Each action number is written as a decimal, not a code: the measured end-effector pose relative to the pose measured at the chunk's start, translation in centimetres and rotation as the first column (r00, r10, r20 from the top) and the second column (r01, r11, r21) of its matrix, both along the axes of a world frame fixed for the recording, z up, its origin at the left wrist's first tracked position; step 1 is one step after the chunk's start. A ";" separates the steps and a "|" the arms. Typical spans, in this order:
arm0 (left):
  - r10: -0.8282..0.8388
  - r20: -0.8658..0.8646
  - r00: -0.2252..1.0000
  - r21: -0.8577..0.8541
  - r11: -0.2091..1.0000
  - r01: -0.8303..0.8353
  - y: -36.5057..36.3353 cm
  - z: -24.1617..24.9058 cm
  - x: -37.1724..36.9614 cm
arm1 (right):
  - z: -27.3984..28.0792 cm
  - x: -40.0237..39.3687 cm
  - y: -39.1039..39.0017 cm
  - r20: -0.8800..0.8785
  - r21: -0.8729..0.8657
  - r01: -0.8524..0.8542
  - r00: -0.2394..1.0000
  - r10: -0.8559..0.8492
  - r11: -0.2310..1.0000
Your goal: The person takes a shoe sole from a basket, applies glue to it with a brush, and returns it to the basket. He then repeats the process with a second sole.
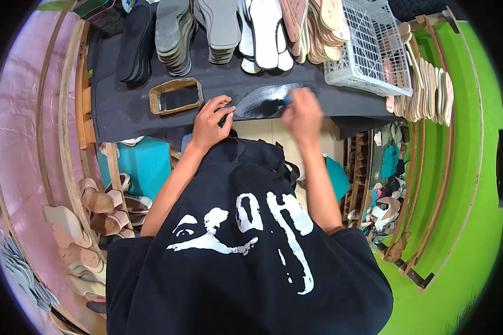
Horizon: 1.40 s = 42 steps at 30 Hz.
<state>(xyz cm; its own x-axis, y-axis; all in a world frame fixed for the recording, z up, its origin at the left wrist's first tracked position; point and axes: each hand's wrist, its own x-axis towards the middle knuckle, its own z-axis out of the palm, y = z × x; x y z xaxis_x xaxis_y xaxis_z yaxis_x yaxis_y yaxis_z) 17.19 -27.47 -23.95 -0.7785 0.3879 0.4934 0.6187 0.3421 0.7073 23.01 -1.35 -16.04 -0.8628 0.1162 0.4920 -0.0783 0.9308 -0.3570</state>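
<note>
Head view, table: black cover [117, 111] on the table, with the work going on close to its near edge.

Crate: white plastic lattice [369, 81], at the right end, tilted a bit in the frame.

Insole stacks: gray ones [221, 28], white ones [264, 33] beside them, lined up along the far side.

Black piece, handling: I'd guess light and bendy, not really fragile. The glossy face [262, 102] looks slick, maybe wet, so fingers could slip or smear it. Best hold is probably the thin rim or the narrow left tip, keeping off the shine.

Black piece, looks: long, curved, insole-ish shape, tapering at the left. Streaky white glare on top, darker toward the middle. Its right end is hard to make out against the black cover.

Black piece, spot: lying flat on the table, between the two hands.

Box: brown, open-topped, rough-looking walls [177, 109], just left of the left hand.

Left hand: [209, 124] fingers bent and loosely spread, not gripping anything, tips right at the piece's left end. Can't tell how hard they press.

Right hand: [304, 114] fingers closed on a blue bit [288, 100], over the piece's right part.

Blue bit: smallest of the lot, mostly hidden and blurry, so no clue what it is.
</note>
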 end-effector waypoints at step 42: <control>0.047 0.028 0.999 0.029 0.998 -0.048 0.4 0.2 0.2 | 0.0 -1.7 -4.8 0.116 -0.693 0.002 0.987 0.109 0.721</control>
